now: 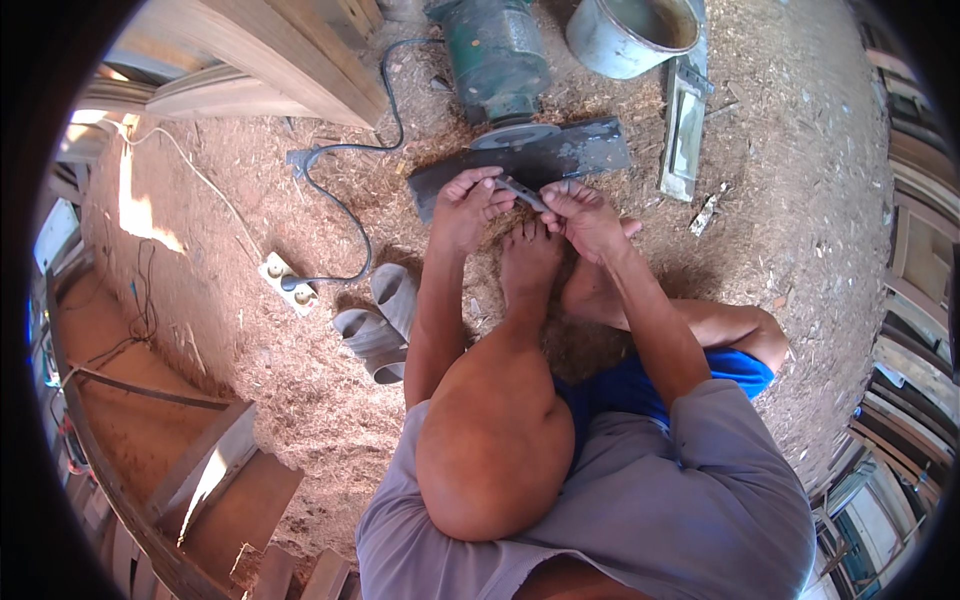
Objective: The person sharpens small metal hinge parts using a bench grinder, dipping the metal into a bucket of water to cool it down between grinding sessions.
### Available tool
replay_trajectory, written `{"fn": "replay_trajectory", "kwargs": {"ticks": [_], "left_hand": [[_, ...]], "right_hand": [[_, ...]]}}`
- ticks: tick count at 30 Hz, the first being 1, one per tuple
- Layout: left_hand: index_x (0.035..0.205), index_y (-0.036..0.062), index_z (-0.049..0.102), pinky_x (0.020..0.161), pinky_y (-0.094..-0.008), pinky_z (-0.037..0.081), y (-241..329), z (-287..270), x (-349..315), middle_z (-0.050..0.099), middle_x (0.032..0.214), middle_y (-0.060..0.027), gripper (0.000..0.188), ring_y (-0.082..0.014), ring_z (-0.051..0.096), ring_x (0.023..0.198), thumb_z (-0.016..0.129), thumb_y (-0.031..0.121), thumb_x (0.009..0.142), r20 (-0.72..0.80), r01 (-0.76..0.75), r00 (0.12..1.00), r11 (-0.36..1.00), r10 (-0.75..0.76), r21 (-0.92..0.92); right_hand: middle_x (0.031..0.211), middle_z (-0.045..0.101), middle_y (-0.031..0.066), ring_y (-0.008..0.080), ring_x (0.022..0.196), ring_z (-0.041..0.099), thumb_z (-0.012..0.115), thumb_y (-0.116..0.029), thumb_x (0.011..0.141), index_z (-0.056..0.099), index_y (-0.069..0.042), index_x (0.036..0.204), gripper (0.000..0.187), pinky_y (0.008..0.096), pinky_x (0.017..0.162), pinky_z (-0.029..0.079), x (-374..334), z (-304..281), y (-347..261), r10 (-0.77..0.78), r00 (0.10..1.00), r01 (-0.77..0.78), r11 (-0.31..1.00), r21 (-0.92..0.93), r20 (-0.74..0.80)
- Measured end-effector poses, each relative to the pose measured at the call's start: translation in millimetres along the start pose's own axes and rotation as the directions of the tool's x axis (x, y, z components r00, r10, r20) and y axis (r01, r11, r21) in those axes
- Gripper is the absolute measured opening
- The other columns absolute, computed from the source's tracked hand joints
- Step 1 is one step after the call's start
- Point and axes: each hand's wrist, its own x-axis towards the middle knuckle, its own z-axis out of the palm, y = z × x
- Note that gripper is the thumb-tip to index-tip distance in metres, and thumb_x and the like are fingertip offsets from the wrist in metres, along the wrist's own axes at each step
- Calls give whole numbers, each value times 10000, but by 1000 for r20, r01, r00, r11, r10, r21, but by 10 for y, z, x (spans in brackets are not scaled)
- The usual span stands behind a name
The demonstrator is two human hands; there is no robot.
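A short, dark, flat metal piece, perhaps a blade (522,194), is held up between my two hands. My left hand (468,208) pinches its upper left end with thumb and fingers. The lower right end sits between the thumb and fingers of my right hand (583,215). Just beyond the hands is a green bench grinder (497,65) with a grey round wheel (515,135) facing me. A dark board or plate (590,147) stands slantwise on the ground below the wheel. My bare foot (531,262) rests right beneath the hands.
A round metal pot (625,45) stands right of the grinder, beside a long pale-faced tool (683,135). A black cable (365,240) runs to a white power strip (287,284) at left. Grey sandals (372,335) lie near my left arm. Wooden frames (280,60) lean at upper left.
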Motion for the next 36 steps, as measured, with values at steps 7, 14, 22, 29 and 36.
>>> {"fn": "replay_trajectory", "kwargs": {"ticks": [7, 14, 22, 29, 36], "left_hand": [[1058, 18, 585, 682, -278, 574, 33, 202, -41, 656, 923, -96, 153, -163, 661, 757, 588, 78, 917, -5, 22, 1000, 1000, -22, 8], [1010, 27, 597, 625, -265, 565, 47, 151, -8, 663, 879, -77, 132, -141, 654, 718, 577, 135, 936, 18, 15, 1000, 992, -17, 126], [1016, 16, 597, 660, -296, 580, 118, 171, -54, 675, 897, -98, 218, -168, 673, 730, 529, 217, 967, 94, 63, 994, 998, -62, -12], [1089, -8, 580, 786, -358, 561, 29, 193, -117, 647, 1003, -146, 167, -217, 647, 887, 528, 44, 939, 154, 62, 987, 993, -46, -99], [1041, 8, 605, 755, -294, 547, -136, 340, -122, 661, 949, -98, 134, -171, 642, 848, 557, 37, 919, 186, 50, 982, 994, -30, -102]], "right_hand": [[776, 621, 22, 78, 658, 532, 659, -48, 860, 648, 7, 986, 137, 219, 621, 446, -91, 85, 59, -100, 994, 91, 980, -178, -37], [762, 608, 4, 67, 643, 498, 643, -71, 878, 664, -2, 957, 107, 208, 618, 417, -126, 125, 44, -83, 997, 82, 949, -305, 9], [745, 608, 2, 61, 628, 498, 655, -96, 879, 651, 4, 937, 116, 198, 593, 413, -242, 181, -8, -54, 998, 61, 963, -263, 34], [764, 634, 7, 49, 596, 528, 664, -127, 880, 652, -20, 974, 143, 191, 564, 445, -375, 276, -10, 91, 996, -92, 995, 47, 8], [762, 636, 1, 59, 563, 551, 629, -242, 910, 605, -93, 874, 156, 209, 525, 459, -584, 408, -125, 199, 973, -226, 914, 337, 112]]}}
